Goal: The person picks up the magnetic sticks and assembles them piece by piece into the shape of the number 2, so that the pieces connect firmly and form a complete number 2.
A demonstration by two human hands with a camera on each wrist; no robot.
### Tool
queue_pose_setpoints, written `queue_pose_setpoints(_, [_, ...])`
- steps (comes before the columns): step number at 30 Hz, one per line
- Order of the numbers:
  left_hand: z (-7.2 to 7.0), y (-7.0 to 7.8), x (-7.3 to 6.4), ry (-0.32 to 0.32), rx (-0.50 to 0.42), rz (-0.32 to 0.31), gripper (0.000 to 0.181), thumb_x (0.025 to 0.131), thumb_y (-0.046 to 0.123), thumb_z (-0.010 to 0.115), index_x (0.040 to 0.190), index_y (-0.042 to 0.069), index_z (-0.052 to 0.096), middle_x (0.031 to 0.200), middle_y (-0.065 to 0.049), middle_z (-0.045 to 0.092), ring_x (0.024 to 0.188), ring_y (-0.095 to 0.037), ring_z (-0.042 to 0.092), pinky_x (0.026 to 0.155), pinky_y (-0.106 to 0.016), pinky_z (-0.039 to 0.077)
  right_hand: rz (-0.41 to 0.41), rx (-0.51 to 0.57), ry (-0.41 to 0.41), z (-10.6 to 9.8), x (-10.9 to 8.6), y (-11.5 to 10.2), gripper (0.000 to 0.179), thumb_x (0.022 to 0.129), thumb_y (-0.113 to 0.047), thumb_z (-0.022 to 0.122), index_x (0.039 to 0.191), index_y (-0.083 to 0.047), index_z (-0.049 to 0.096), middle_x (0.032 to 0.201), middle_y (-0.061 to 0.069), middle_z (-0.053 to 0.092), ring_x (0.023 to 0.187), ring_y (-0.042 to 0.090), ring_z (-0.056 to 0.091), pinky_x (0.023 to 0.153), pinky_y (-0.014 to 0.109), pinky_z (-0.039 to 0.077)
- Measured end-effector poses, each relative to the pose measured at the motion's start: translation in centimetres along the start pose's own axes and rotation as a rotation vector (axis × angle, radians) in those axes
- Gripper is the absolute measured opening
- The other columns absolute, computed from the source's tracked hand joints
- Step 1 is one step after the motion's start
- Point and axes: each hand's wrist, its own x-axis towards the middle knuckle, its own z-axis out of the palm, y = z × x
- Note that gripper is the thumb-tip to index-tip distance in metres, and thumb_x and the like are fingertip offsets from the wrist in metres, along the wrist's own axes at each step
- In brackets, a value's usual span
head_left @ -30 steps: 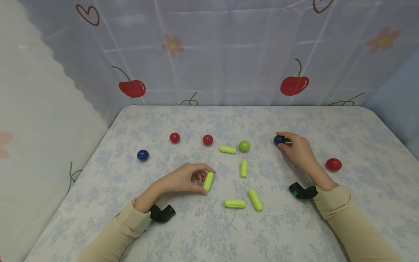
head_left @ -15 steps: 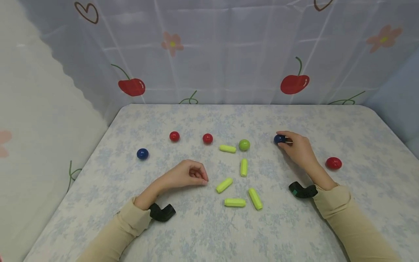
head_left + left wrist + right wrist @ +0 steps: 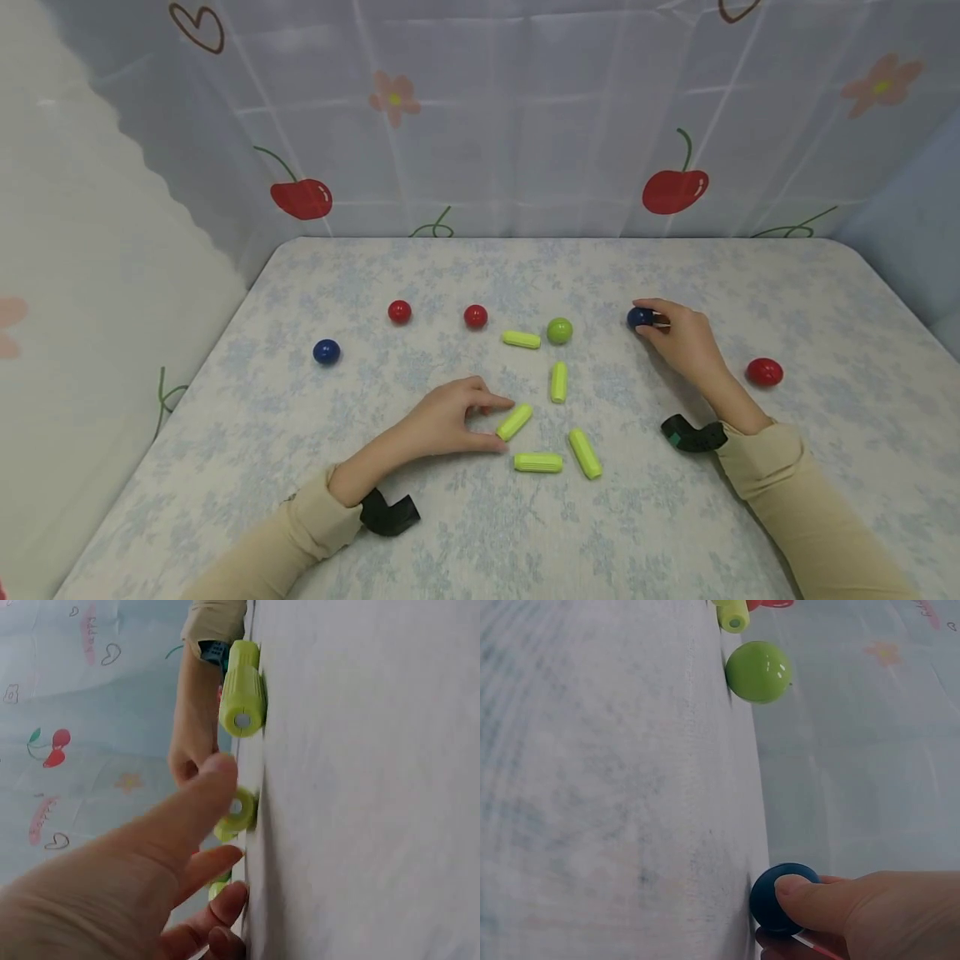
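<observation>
My left hand (image 3: pixel 450 421) reaches in from the left. Its thumb and index finger are spread on either side of a ribbed yellow-green rod (image 3: pixel 514 422) lying on the table. In the left wrist view a gap shows between the thumb and the pale round end of the rod (image 3: pixel 236 806). My right hand (image 3: pixel 686 342) pinches a dark blue ball (image 3: pixel 639 317) between thumb and fingers at the right rear. The right wrist view shows the thumb pressed on this blue ball (image 3: pixel 780 900), low at the tabletop; a thin pale strip shows beneath it.
More yellow-green rods lie nearby: one crosswise (image 3: pixel 537 462), one slanted (image 3: pixel 585 454), two farther back. A green ball (image 3: pixel 559 331) stands between the hands. Red balls (image 3: pixel 476 317) and another blue ball (image 3: pixel 326 352) are spread around the floral-covered table (image 3: pixel 480 542). A printed curtain (image 3: pixel 510 117) hangs behind.
My left hand let go of the rod, which lies slanted on the table, drew back slightly, then came right again with thumb and finger spread around it. My right hand keeps its place on the blue ball.
</observation>
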Motion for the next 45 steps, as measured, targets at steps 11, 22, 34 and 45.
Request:
queue_pose_setpoints(11, [0.4, -0.3, 0.1, 0.106, -0.059, -0.003, 0.023, 0.081, 0.017, 0.076, 0.102, 0.012, 0.073, 0.082, 0.007, 0.057, 0.066, -0.006, 0.048, 0.059, -0.024, 0.044, 0.038, 0.062, -0.007, 0.1, -0.3, -0.5, 0.036, 0.085, 0.001, 0.067, 0.120, 0.005, 0.057, 0.110, 0.031, 0.058, 0.089, 0.042, 0.061, 0.070, 0.051, 0.050])
queue_pose_setpoints(22, [-0.3, -1.4, 0.0, 0.138, -0.241, -0.071, 0.021, 0.083, 0.008, 0.072, 0.104, 0.008, 0.072, 0.082, 0.007, 0.062, 0.071, -0.009, 0.054, 0.063, -0.026, 0.047, -0.006, 0.337, -0.187, 0.8, -1.6, -5.6, 0.036, 0.087, -0.001, 0.065, 0.121, 0.002, 0.056, 0.116, 0.023, 0.056, 0.096, 0.035, 0.062, 0.075, 0.038, 0.052])
queue_pose_setpoints(34, [-1.4, -1.2, 0.2, 0.242, -0.352, -0.066, 0.021, 0.086, 0.012, 0.069, 0.107, 0.010, 0.071, 0.090, 0.004, 0.064, 0.077, -0.013, 0.055, 0.064, -0.027, 0.047, -0.050, 0.651, -0.420, 2.3, -3.9, -10.3, 0.035, 0.086, 0.002, 0.065, 0.120, 0.002, 0.057, 0.115, 0.017, 0.058, 0.097, 0.026, 0.063, 0.074, 0.029, 0.051])
queue_pose_setpoints(45, [-1.5, -1.0, 0.2, 0.252, -0.365, -0.024, 0.021, 0.087, 0.011, 0.068, 0.107, 0.007, 0.071, 0.093, 0.001, 0.064, 0.077, -0.014, 0.055, 0.062, -0.026, 0.046, -0.073, 0.702, -0.441, 2.8, -4.0, -10.6, 0.039, 0.086, 0.004, 0.064, 0.124, 0.005, 0.053, 0.120, 0.019, 0.055, 0.098, 0.026, 0.062, 0.076, 0.030, 0.051])
